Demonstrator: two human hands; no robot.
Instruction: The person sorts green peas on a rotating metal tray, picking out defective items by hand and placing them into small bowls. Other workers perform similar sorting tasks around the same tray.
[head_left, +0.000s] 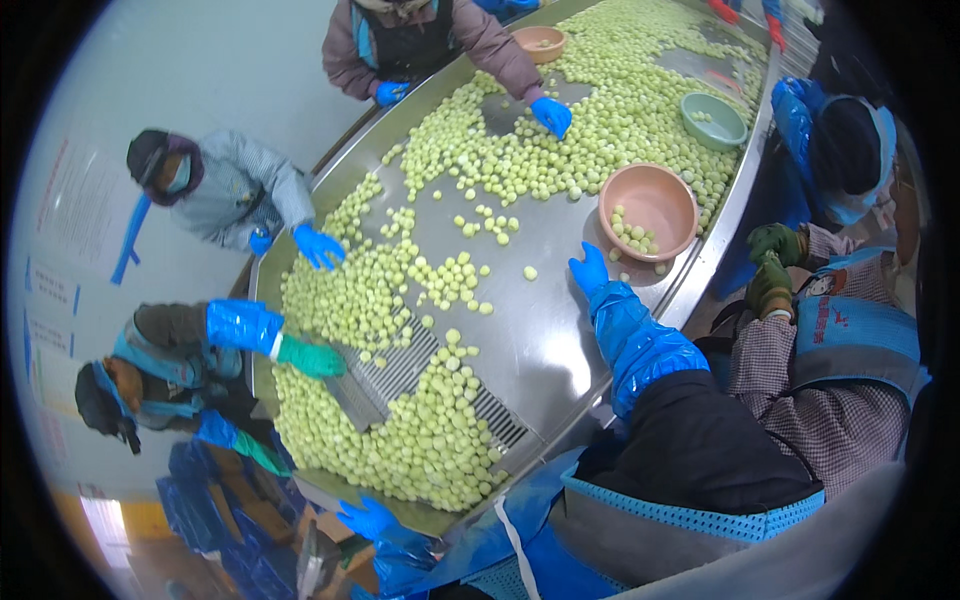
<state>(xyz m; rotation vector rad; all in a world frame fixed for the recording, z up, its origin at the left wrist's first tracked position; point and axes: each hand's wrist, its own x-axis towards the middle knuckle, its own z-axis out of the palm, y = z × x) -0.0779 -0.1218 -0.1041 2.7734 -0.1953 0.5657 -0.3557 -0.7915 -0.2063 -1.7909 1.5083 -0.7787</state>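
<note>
My right hand (590, 271), in a blue glove and a blue plastic sleeve, reaches over the steel sorting table (525, 330). Its fingers are apart and no item shows in it. A pink plastic bowl (667, 202) stands just beyond it, holding several pale green balls, perhaps fruit. At the table's near left corner my left hand (367, 517), also blue-gloved, has spread fingers and nothing visible in them. Many pale green balls (435, 442) lie beside a slotted drain grate (502, 420), with a larger mass (630, 90) farther up the table.
Several co-workers stand around the table. One green-gloved hand (311, 358) touches a metal plate (356, 397) by the grate; blue-gloved hands (319, 246) (551, 116) are over the balls. A green bowl (712, 124) stands at right. Dark green-gloved hands (772, 262) are close to my right arm.
</note>
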